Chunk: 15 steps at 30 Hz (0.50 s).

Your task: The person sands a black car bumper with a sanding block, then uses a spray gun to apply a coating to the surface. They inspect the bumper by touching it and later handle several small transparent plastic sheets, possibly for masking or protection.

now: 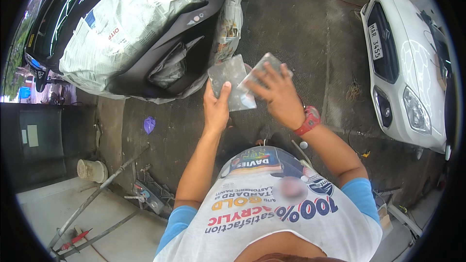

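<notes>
In front of my chest, my left hand (217,106) grips a flat grey rectangular plate (229,73), its thumb lying on the upper face and its fingers mostly hidden beneath. A second flat grey plate (264,63), with smeared-looking surfaces, is in my right hand (280,92). The fingers of that hand are spread across its face, and the thumb is hidden. The two plates are close together, the right one tilted beside the right edge of the left one. Whether they touch, I cannot tell. Just beyond them is a dark car bumper (194,26) partly masked with newspaper (131,14).
A white car (403,63) stands on the right. On the concrete floor (296,24) lie a purple scrap (149,125) and tangled straw-coloured strands (354,91). At lower left are a dirty white bucket (92,170), metal poles (97,195) and a grey tool-like device (150,196).
</notes>
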### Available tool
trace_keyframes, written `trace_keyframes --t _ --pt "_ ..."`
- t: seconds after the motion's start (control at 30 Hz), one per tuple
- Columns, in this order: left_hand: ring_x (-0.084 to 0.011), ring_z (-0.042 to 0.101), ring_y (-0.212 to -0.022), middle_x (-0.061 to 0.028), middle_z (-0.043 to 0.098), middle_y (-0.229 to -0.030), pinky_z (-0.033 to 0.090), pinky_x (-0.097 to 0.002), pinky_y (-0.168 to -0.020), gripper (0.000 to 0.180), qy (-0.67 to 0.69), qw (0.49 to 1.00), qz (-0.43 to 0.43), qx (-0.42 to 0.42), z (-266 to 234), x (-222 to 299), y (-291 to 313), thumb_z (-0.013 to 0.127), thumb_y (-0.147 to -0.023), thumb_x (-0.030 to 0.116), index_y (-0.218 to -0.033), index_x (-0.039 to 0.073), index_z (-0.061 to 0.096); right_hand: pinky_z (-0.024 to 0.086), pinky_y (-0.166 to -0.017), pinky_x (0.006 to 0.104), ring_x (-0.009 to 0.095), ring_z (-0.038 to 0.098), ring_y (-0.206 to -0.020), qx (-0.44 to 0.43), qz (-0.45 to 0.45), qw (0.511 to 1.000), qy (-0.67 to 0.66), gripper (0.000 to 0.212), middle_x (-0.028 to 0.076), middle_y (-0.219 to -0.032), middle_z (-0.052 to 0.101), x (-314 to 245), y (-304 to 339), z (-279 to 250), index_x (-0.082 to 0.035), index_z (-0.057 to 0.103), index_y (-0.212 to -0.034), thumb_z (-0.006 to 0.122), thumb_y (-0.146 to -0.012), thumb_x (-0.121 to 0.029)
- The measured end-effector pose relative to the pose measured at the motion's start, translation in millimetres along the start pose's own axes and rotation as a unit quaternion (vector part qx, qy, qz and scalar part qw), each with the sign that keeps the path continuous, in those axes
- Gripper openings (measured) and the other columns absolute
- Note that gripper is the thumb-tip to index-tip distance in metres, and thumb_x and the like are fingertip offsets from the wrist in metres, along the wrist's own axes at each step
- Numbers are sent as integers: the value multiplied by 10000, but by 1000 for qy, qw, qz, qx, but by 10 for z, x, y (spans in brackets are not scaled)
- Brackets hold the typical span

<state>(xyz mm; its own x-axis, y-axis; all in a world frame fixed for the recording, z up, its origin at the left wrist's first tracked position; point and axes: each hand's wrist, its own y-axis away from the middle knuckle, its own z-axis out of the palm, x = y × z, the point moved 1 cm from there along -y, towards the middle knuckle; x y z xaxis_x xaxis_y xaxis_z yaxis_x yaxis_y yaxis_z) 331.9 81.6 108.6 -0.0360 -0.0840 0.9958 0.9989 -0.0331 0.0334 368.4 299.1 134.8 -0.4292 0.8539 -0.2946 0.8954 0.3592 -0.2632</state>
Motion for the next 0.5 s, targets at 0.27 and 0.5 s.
trace_keyframes --t 0.27,0.5 --pt "-224 672 -1208 -119 652 -1364 550 -385 -1055 433 152 981 -35 118 -93 -18 42 633 -1098 167 -1486 24 501 151 -1289 739 349 360 -1593 24 -140 979 -144 725 57 -1621 520 -329 263 -309 -309 668 -1442 664 -800 29" --pt "-221 678 -1230 -91 672 -1361 560 -417 -1069 466 197 972 -116 51 286 -54 190 688 -1062 165 -1489 61 533 607 -989 517 472 638 -1278 -8 36 993 -108 591 250 -1489 528 358 332 242 -101 497 -1508 615 -934 -25"
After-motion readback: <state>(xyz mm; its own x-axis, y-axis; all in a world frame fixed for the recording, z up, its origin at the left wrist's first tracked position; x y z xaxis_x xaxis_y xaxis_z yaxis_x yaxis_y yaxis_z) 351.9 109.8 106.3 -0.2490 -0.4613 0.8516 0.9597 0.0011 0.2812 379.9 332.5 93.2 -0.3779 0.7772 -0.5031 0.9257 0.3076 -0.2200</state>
